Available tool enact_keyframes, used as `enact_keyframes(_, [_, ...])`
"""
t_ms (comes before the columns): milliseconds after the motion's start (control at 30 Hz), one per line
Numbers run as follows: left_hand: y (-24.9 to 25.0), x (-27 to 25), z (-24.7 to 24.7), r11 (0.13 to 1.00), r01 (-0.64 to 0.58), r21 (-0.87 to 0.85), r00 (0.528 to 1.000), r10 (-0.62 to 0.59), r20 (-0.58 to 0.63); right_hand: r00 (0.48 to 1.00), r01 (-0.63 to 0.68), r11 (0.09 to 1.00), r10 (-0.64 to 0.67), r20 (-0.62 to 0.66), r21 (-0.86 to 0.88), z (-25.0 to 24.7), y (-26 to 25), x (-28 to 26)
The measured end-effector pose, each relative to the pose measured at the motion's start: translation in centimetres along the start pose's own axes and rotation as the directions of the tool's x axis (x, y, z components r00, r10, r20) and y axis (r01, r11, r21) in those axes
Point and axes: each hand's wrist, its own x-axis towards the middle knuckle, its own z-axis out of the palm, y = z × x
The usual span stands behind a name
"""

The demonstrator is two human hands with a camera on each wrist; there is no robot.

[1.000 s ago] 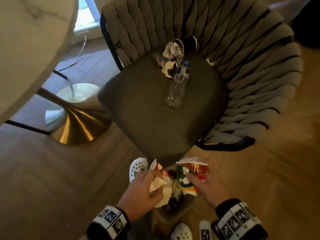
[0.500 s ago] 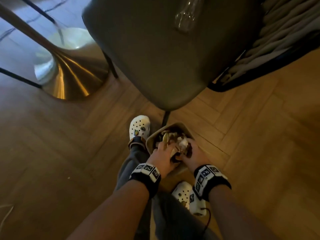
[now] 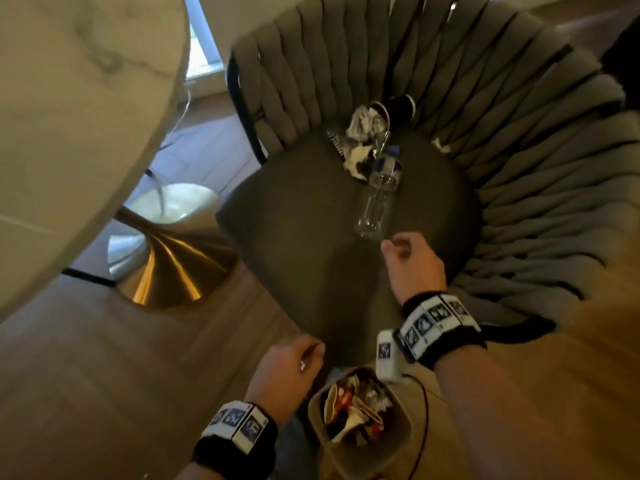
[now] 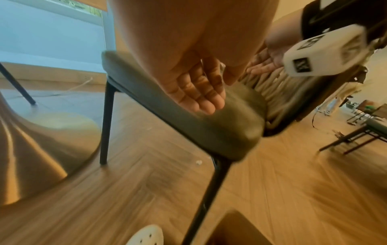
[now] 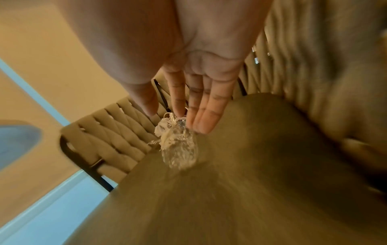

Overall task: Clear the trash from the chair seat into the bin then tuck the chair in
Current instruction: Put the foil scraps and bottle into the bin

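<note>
A grey chair with a padded seat and woven back stands in front of me. On the seat lie a clear plastic bottle, crumpled paper and a dark cup near the backrest. My right hand hovers over the seat just short of the bottle's base, fingers relaxed and empty. My left hand is at the seat's front edge, open and empty. A small beige bin full of wrappers and paper sits on the floor under my arms.
A round marble table top on a gold pedestal base stands to the left of the chair. Herringbone wood floor lies all around. A cable trails near the window. My white shoe is next to the bin.
Both hands have left the bin, where they were pushing trash down, and risen toward the chair. The right hand has reached over the seat near the bottle. My view has tilted back up.
</note>
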Motion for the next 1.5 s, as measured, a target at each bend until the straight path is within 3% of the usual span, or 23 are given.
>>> enact_keyframes(167, [2.8,8.0,-7.9,0.996,-0.089,0.02,0.988,0.09,-0.123,0.978,-0.207,0.974,0.206,-0.02,-0.09,3.5,-4.7,10.3])
enact_keyframes(300, [5.5,16.4,-12.6,0.985,-0.151,0.087,0.971,0.165,-0.171,0.945,-0.325,0.945,0.326,0.021,-0.041,5.4,-4.7,13.2])
enact_keyframes(400, [7.9,23.2,-14.6,0.984,-0.131,0.117,0.964,0.154,-0.217,0.926,-0.378,0.924,0.378,0.019,0.048,4.8,-3.6,11.6])
enact_keyframes(600, [13.1,33.8,-15.6,0.987,-0.023,0.158,0.954,0.069,-0.291,0.937,-0.348,0.924,0.35,0.014,0.16,3.0,-1.0,5.0])
enact_keyframes(767, [13.4,37.9,-13.5,0.917,0.065,0.394,0.967,0.039,-0.25,0.935,-0.339,0.891,0.355,0.001,0.301,2.0,0.0,3.1])
enact_keyframes(867, [12.2,37.9,-12.6,0.86,0.09,0.503,0.959,0.062,-0.277,0.936,-0.321,0.881,0.352,-0.028,0.348,1.8,0.3,3.1])
enact_keyframes(1133, [9.8,33.2,-12.7,0.94,0.001,0.342,0.985,0.058,-0.164,0.959,-0.246,0.909,0.278,-0.049,0.337,0.0,-0.5,3.2])
enact_keyframes(1233, [8.7,29.3,-12.1,0.976,-0.03,0.216,0.988,0.062,-0.143,0.969,-0.216,0.911,0.244,-0.038,0.35,-0.4,-0.7,2.5])
enact_keyframes(1367, [7.2,22.1,-9.6,0.991,-0.093,0.1,0.972,0.112,-0.205,0.981,-0.184,0.92,0.193,0.009,0.345,-0.5,0.0,0.0])
enact_keyframes(1500, [4.8,13.4,-5.2,0.988,-0.145,0.055,0.937,0.155,-0.314,0.973,-0.205,0.938,0.164,0.162,0.281,-1.2,2.1,-5.2])
